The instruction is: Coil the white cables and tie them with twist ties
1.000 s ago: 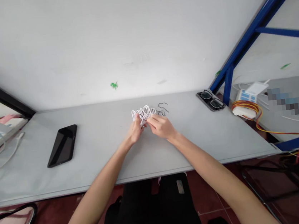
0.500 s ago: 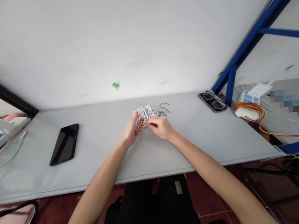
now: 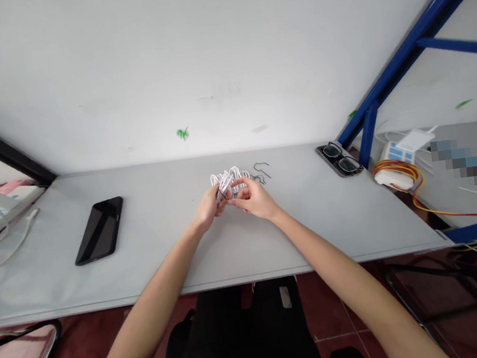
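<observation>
While extended over the middle of the bench (image 3: 313, 233), the left hand (image 3: 208, 206) and right hand (image 3: 254, 199), angled inward and meeting, both grasp a bundle of white wire loops (image 3: 233, 176).

The white wire (image 3: 228, 181) at the centre has a smooth plastic coating, and the thin black wire (image 3: 262, 170) at its 2 o'clock looks matt. The tabletop (image 3: 165, 256) is smooth matt grey, with a glossy black phone (image 3: 99, 230) at 9 o'clock and glasses (image 3: 340, 160) with shiny dark lenses at 3 o'clock. At 2 o'clock stands a painted blue metal frame (image 3: 417, 49), while at 6 o'clock a matt black cloth bag (image 3: 239, 340) sits against polished dark red floor tile (image 3: 90, 351).
</observation>
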Available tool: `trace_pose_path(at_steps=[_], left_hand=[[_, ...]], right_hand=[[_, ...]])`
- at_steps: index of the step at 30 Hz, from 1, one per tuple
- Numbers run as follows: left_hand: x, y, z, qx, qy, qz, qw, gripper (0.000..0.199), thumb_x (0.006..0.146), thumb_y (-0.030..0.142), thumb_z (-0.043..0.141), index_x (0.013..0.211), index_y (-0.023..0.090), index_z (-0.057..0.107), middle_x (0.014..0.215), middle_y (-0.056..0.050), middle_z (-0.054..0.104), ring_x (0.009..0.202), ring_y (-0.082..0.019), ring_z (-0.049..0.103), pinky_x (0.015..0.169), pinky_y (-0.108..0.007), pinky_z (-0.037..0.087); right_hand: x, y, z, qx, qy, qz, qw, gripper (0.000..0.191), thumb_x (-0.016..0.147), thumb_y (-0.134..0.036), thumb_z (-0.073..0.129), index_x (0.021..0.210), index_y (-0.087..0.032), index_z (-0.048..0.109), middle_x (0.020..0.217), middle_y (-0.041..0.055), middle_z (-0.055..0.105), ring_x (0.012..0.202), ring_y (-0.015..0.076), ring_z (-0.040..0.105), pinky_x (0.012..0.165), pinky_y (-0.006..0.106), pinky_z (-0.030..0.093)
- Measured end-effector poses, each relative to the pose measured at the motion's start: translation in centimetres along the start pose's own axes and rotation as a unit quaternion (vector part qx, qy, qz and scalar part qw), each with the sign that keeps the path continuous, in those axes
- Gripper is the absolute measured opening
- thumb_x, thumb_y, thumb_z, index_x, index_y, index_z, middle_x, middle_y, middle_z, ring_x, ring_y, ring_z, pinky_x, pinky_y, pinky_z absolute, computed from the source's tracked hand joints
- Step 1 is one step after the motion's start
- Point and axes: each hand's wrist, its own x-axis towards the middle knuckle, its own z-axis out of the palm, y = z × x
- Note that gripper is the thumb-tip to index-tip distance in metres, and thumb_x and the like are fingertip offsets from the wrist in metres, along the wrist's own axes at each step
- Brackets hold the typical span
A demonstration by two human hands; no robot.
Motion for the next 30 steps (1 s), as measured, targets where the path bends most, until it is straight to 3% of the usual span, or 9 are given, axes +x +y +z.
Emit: trace_pose_path(at_steps=[3,7,12,19,24,30], left_hand=[[0.2,-0.4,-0.2,0.036,0.005,0.019,0.999,0.027,0.086,0.033,0.039,0.069,0.017,0.052,0.049,0.003,0.031,0.043,-0.007,0.023,0.042,-0.019,0.020],[0.2,-0.5,-0.1,0.075,0.021,0.031,0.996,0.029,0.087,0.034,0.038,0.068,0.017,0.053,0.048,0.003,0.031,0.043,-0.008,0.024,0.043,-0.020,0.021],[0.1,-0.7,0.3,0.077,0.028,0.049,0.995,0.029,0.089,0.035,0.039,0.066,0.018,0.045,0.050,0.003,0.031,0.044,-0.008,0.025,0.043,-0.021,0.021],[0.3,-1.1,0.7,0.021,-0.029,0.029,0.999,0.045,0.092,0.060,0.039,0.071,0.019,0.041,0.054,0.004,0.031,0.044,-0.007,0.023,0.042,-0.021,0.018],[-0.4,-0.4,1.0,0.021,-0.019,0.063,0.998,0.045,0.089,0.061,0.049,0.074,0.020,0.039,0.056,0.005,0.032,0.046,-0.007,0.026,0.042,-0.020,0.020],[-0.4,-0.3,1.3,0.020,-0.007,0.076,0.997,0.046,0.093,0.060,0.040,0.071,0.019,0.040,0.054,0.005,0.030,0.045,-0.007,0.022,0.042,-0.021,0.019]], right_hand=[[0.0,-0.2,-0.2,-0.001,-0.026,0.019,0.999,0.058,0.076,-0.032,0.074,0.128,-0.021,0.052,0.057,-0.0067,0.053,0.047,0.0128,0.049,0.044,0.025,0.036],[0.0,-0.2,-0.5,-0.047,-0.063,-0.004,0.997,0.033,0.080,-0.030,0.068,0.112,-0.020,0.067,0.056,-0.0050,0.051,0.048,0.0116,0.047,0.049,0.026,0.038],[0.0,-0.1,-1.1,-0.124,-0.020,-0.063,0.990,0.020,0.084,-0.030,0.064,0.097,-0.019,0.073,0.063,-0.0011,0.060,0.054,0.0114,0.048,0.057,0.027,0.039],[0.1,0.4,-1.7,-0.184,-0.006,-0.103,0.977,0.022,0.088,-0.033,0.058,0.076,-0.018,0.070,0.058,-0.0009,0.056,0.053,0.0118,0.043,0.056,0.027,0.033],[0.2,0.7,-1.8,-0.190,-0.002,-0.124,0.974,0.024,0.089,-0.034,0.056,0.070,-0.019,0.062,0.059,-0.0016,0.051,0.054,0.0120,0.040,0.055,0.027,0.032],[-0.2,0.2,-1.6,-0.224,0.012,-0.144,0.964,0.024,0.093,-0.028,0.047,0.072,-0.020,0.054,0.061,-0.0011,0.051,0.055,0.0123,0.041,0.055,0.026,0.031]])
